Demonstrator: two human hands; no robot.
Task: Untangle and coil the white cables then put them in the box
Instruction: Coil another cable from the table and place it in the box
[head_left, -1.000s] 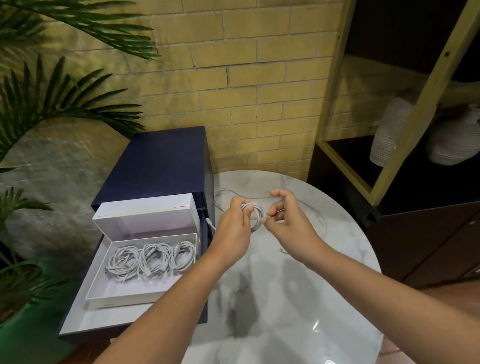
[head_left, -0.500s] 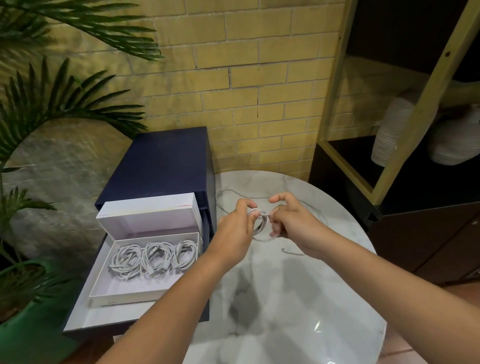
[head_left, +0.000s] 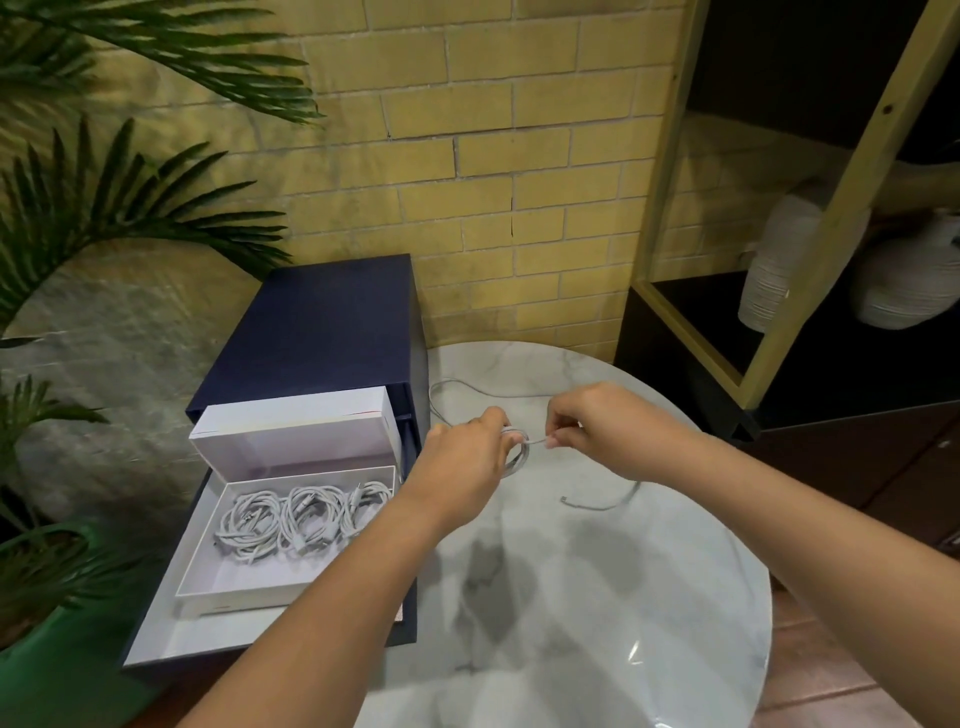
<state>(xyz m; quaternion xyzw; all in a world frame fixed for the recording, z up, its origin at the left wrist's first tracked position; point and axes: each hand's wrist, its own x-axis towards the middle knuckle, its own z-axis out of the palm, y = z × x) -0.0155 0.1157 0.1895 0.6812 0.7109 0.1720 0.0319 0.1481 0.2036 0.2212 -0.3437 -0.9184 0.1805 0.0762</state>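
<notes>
Over marble tabletop (head_left: 571, 623) at mid-frame, left hand (head_left: 462, 457) grips a part-wound white cable coil (head_left: 519, 454), right hand (head_left: 608, 431) pinches its strand (head_left: 537, 441); next, I'd reckon, wind in the loose tail (head_left: 597, 505)

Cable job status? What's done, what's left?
Done: three coiled cables lie in the white box. In hand: left hand holds a partial coil, right hand pinches its strand. Left: wind the loose cable end lying on the marble table, then box this coil.

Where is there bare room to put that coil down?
In the box, the strip between the three coiled cables and its near wall; on the table, the near half, this side of the loose cable. Crowded: the far half.
</notes>
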